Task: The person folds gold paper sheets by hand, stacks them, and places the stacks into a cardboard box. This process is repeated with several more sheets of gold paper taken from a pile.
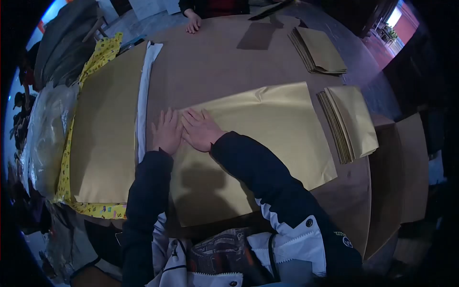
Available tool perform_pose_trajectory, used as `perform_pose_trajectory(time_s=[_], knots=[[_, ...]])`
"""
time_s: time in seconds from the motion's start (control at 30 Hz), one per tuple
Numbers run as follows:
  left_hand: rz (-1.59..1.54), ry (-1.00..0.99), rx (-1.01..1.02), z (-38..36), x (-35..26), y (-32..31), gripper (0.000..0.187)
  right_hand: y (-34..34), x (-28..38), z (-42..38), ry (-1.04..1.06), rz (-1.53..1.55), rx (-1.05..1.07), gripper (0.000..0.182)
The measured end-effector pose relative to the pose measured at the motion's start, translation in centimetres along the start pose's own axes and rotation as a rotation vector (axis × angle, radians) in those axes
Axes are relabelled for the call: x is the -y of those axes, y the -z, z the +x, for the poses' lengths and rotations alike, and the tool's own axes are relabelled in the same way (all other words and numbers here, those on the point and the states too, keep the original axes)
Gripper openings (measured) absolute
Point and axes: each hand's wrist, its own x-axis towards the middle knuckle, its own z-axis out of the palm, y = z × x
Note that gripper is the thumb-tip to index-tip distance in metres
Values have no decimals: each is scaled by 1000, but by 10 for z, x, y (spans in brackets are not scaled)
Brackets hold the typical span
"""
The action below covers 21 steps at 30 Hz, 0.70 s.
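Observation:
A large sheet of brown paper (258,138) lies at an angle in front of me, with a small crease near its far edge. My left hand (167,131) rests at the sheet's left edge, fingers extended and pointing away from me. Beside it, my right hand (201,128) lies flat on the sheet's upper left corner, its fingers spread. The two hands touch or nearly touch. Neither holds anything. To the left is a stack of flat brown paper (107,124) on yellow patterned wrapping (63,177), with a white strip (142,100) along its right side.
Two piles of folded brown paper, one farther (322,50) and one nearer (351,122), lie on the right of the table (210,62). An open cardboard box (411,167) stands at the right. Clear plastic (48,138) is at the left. Another person's hand (193,22) rests at the far edge.

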Motion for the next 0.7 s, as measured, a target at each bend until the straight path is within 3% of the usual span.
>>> perform_pose_trajectory(time_s=[0.17,0.47,0.57,0.63,0.7], knots=[[8,-11,-30,1,8,-7,56,6,-63,-26,-202,-104,-147,59],[35,26,16,-1,0,-2,57,59,-207,-134,-657,-202,-151,62],[41,65,25,8,-11,-1,58,64,-225,-143,-763,-263,-120,63],[171,2,135,21,-42,11,60,61,-225,-140,-803,-247,-149,64],[37,58,230,27,-44,13,67,61,-228,-129,-805,-224,-82,66]])
